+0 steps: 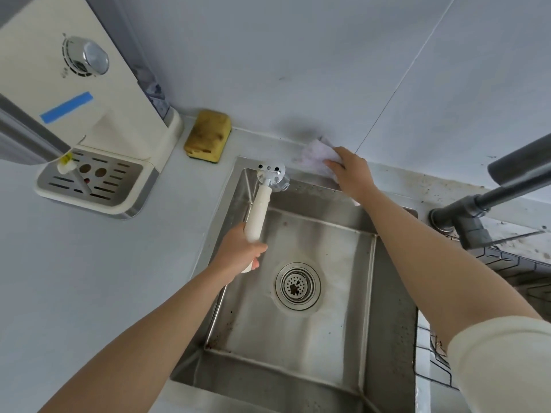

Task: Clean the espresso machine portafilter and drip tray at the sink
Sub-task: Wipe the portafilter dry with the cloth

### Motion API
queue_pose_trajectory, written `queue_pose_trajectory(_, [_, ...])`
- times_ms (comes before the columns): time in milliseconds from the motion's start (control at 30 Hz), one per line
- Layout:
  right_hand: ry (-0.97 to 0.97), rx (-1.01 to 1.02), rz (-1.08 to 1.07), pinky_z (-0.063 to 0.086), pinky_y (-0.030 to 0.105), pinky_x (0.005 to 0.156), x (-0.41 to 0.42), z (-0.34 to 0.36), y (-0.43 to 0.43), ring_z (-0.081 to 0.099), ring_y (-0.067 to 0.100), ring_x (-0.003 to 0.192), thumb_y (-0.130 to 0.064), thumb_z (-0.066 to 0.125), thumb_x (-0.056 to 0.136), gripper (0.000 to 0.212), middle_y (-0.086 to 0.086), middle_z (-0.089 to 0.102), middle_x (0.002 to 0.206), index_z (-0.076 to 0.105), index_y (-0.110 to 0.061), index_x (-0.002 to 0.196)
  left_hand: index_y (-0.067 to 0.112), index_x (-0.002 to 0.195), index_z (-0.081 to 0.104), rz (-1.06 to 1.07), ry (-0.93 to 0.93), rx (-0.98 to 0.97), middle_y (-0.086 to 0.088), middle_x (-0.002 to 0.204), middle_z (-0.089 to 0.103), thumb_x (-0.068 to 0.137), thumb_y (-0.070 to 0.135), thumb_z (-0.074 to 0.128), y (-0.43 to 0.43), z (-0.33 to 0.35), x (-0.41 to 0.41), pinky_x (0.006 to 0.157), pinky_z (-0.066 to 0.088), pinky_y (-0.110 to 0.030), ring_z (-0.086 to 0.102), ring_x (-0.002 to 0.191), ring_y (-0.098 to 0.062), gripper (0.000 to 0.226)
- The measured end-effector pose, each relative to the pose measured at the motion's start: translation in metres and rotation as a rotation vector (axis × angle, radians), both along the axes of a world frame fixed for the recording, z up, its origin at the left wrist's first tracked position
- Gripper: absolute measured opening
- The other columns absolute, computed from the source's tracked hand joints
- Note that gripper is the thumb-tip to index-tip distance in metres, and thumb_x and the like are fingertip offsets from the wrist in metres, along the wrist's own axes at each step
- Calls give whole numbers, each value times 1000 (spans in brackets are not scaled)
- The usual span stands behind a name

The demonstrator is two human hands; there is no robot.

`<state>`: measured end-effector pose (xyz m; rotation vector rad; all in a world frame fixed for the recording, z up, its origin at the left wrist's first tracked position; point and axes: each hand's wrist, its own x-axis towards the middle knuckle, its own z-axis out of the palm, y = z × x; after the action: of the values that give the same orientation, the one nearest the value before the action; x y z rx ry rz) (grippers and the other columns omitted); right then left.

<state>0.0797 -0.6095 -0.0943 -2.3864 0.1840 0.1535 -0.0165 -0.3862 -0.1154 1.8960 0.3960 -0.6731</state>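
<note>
Far left of the sink [328, 338], the drip tray [89, 180] sits in the espresso machine [74, 84], not yet taken out, with a sponge [207, 135] just off the sink's back-left corner. The left hand [241, 251] hovers over the sink's left side, grip wrapped round the portafilter [262, 204] by its white handle, metal head up at the back-left corner. The right hand [353, 171] reaches behind the sink, grip pinching a cloth [316, 155] on the surface. The risk: with attention on the cloth, the portafilter tips, its head knocks the steel rim or drips grounds onto the surface, and a wet handle could slip into the basin
</note>
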Motion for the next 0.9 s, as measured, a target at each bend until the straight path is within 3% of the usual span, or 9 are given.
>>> queue_pose_trajectory(133, [-54,151,-98,33,14,71,-18,25,10,53,19,95,-17,42,97,31,11,63,114,53,-7,124,18,71,40,-37,-34,18,-4,64,48,79,0,57,-7,11,-4,33,35,-14,44,41,-17,26])
queue_pose_trajectory(233, [-112,206,-139,34,17,60,-28,43,20,56,23,96,-15,42,96,29,14,64,110,55,-4,120,17,75,41,-102,-67,24,-2,65,46,80,0,57,-11,20,-10,35,35,-16,45,41,-16,23])
queue_pose_trajectory(367, [-128,250,-78,39,9,63,-46,60,38,54,17,85,-15,46,95,26,6,63,97,58,-4,114,14,83,43,-168,-118,44,-1,68,44,81,2,56,-15,30,-22,36,35,-19,45,42,-15,18])
queue_pose_trajectory(500, [-141,124,80,36,18,72,-64,61,51,49,21,90,-18,55,90,30,8,53,100,61,-10,117,13,94,42,-205,-161,87,0,69,46,82,5,55,-13,41,-31,37,36,-18,46,42,-13,19])
queue_pose_trajectory(633, [-145,62,115,29,33,106,-79,59,54,36,29,118,-29,61,84,43,13,40,127,56,-23,127,11,94,43,-245,-185,114,0,68,46,81,4,55,-9,50,-38,43,38,-23,47,42,-15,18])
queue_pose_trajectory(733, [-91,120,81,23,30,110,-87,63,56,24,26,129,-30,60,87,38,4,27,127,56,-31,124,11,90,41,-289,-198,131,0,68,45,81,4,56,-8,55,-46,43,37,-23,47,43,-15,18])
queue_pose_trajectory(800, [-89,190,51,29,38,112,-89,64,60,25,26,130,-31,56,90,33,-1,24,122,57,-30,123,11,92,41,-314,-210,151,1,71,45,83,4,56,-9,58,-50,40,36,-19,47,44,-13,19])
queue_pose_trajectory(900, [-101,191,26,37,48,107,-93,65,65,33,31,129,-39,52,91,38,6,27,138,52,-35,129,10,100,44,-319,-239,201,-1,78,49,84,6,53,-10,60,-56,45,42,-25,52,50,-17,19])
